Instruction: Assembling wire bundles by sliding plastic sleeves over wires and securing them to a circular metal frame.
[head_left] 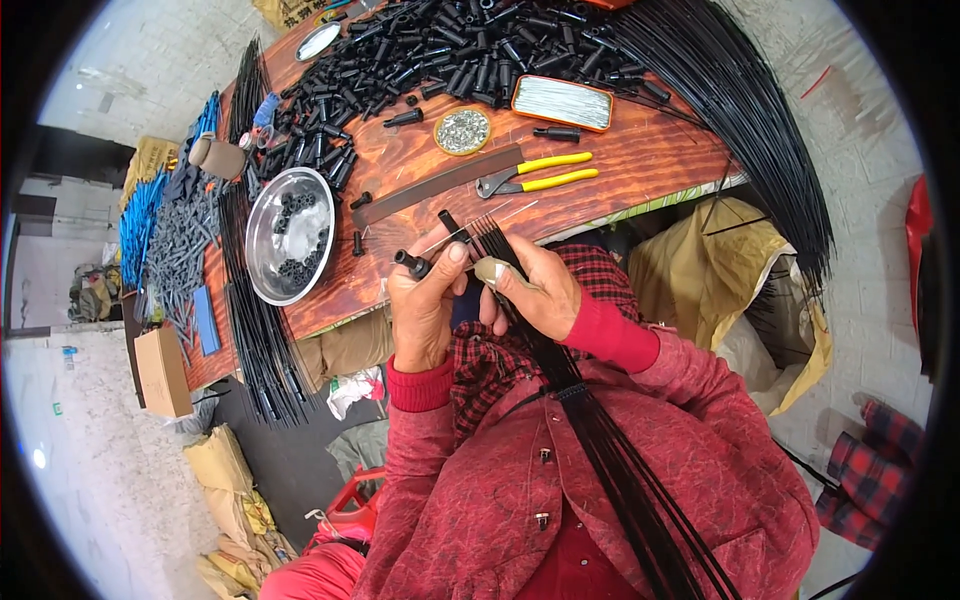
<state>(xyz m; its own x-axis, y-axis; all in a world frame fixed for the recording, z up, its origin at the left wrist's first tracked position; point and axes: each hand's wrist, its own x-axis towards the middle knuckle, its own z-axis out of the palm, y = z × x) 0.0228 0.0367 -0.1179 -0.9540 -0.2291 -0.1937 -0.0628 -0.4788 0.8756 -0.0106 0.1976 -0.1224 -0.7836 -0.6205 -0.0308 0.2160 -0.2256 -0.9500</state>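
Note:
My right hand (pixel 545 290) is closed around a bundle of thin black rods (pixel 610 450), which runs down across my jacket. The rods' upper ends fan out a little above the fingers, and a pale cover wraps my right thumb. My left hand (pixel 425 310) is closed around a black tubular fitting (pixel 411 264) that sticks out to the left. Another dark cylindrical end (pixel 449 221) shows beyond its fingertips. Left thumb and forefinger pinch close beside the rod ends. A thin pale wire (pixel 515 212) slants past the fingertips toward the upper right; which fingers hold it is unclear.
Pliers with yellow handles (pixel 545 170) lie by a flat dark bar (pixel 440 185). Behind are a dish of small metal pieces (pixel 462 130), a tin of wires (pixel 562 103) and heaped black fittings (pixel 450 50). A metal bowl (pixel 256 235) stands left; long black rods (pixel 740 100) overhang right.

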